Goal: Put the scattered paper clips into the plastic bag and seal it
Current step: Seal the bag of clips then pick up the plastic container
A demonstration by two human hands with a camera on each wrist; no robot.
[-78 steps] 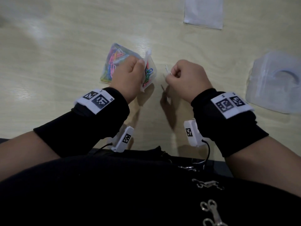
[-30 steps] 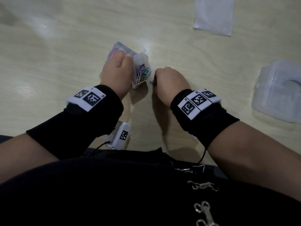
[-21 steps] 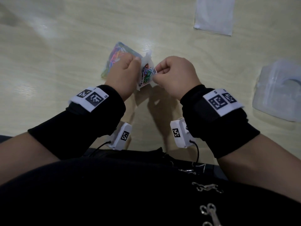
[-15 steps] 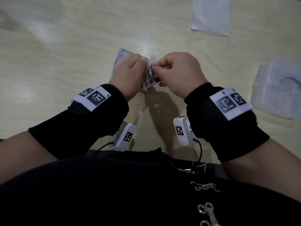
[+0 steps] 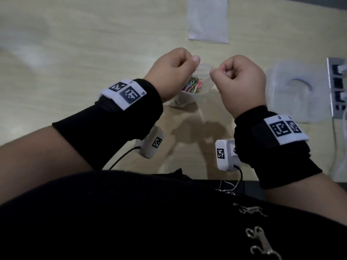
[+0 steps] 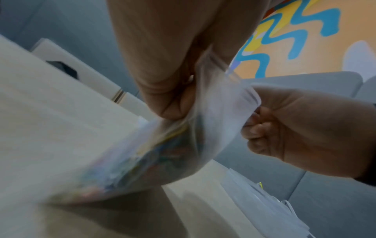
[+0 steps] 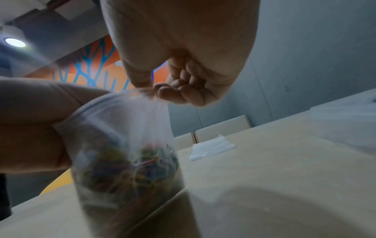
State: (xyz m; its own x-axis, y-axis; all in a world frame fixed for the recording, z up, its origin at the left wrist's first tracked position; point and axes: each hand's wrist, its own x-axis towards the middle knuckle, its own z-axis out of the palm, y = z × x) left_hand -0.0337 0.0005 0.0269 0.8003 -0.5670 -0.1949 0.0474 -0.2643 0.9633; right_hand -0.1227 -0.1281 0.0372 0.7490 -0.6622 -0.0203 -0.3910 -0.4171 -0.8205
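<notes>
A small clear plastic bag (image 5: 201,85) hangs upright above the table, held by its top edge between both hands. Coloured paper clips (image 5: 193,85) lie heaped at its bottom. My left hand (image 5: 172,72) pinches the left end of the bag's mouth, my right hand (image 5: 240,76) the right end. In the left wrist view the bag (image 6: 203,136) sags from my fingers (image 6: 173,99) toward the table. In the right wrist view the bag (image 7: 126,145) hangs from my thumb and forefinger, with the paper clips (image 7: 146,164) blurred inside. I cannot tell whether the mouth is sealed.
A flat empty plastic bag (image 5: 208,19) lies at the far side of the wooden table (image 5: 75,53). A clear plastic box (image 5: 296,91) stands at the right, with a grey power strip (image 5: 338,87) beyond it. My dark clothing fills the near edge.
Both hands have lifted the bag off the table and drawn apart, stretching its mouth sideways. Earlier the right hand brought a clip to the bag while the left held it open.
</notes>
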